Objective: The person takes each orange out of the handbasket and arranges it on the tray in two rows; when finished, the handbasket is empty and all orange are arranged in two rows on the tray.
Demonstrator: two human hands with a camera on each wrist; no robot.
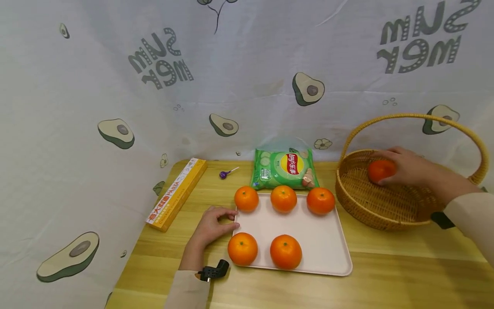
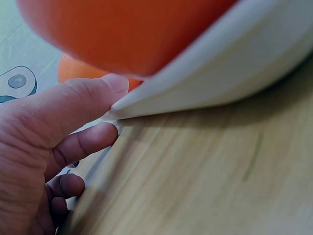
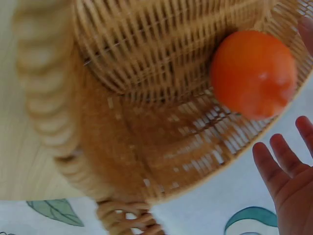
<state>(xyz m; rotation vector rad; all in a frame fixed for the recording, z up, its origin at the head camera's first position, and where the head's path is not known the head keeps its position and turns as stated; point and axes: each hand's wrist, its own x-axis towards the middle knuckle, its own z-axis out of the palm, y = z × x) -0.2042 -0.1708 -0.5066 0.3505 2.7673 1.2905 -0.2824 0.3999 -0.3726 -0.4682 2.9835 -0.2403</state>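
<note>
My left hand (image 1: 212,225) is at the left edge of a white tray (image 1: 308,227), thumb and index finger pinching the rim in the left wrist view. Several oranges stand on the tray, among them one orange (image 1: 242,249) just in front of that hand and another orange (image 1: 246,198) behind it. Inside the wicker basket (image 1: 370,214) at the right lies a single orange (image 1: 380,171). Reaching over the basket's back rim, my right hand (image 1: 413,169) is beside this fruit. The right wrist view shows its fingers (image 3: 286,154) spread and apart from the orange.
A green chip bag (image 1: 285,168) lies behind the tray. To the left are a purple lollipop (image 1: 224,174) and a yellow pasta box (image 1: 176,195). The basket's tall handle (image 1: 409,116) arches above the right arm. A printed cloth (image 1: 251,86) hangs behind the table.
</note>
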